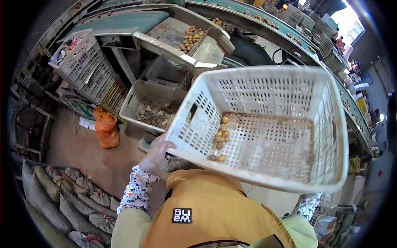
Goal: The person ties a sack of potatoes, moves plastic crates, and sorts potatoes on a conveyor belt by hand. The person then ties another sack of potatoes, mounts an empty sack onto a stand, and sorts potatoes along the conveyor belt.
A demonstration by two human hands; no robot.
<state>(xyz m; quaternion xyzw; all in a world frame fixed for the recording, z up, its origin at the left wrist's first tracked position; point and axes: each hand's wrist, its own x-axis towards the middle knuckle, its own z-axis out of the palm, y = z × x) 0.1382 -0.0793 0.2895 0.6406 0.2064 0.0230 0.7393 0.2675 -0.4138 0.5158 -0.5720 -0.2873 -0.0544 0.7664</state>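
A large white perforated plastic crate (264, 165) is held up in front of my body, tilted so that its inside faces me. Several small round potatoes (222, 134) lie along the left of its floor. My left hand (158, 152) is closed on the crate's near left corner, its fingers over the rim. My right hand is hidden behind the crate; only the flowered sleeve (307, 205) shows below the near right corner. Left of the held crate stands a second pale crate (130, 108), with small potatoes and debris on its floor.
A sorting chute (163, 33) holds a pile of potatoes, and a green conveyor belt (285, 31) carries more. Stacked crates (89, 68) and an orange sack (107, 129) stand to the left. Filled sacks (76, 198) line the lower left floor.
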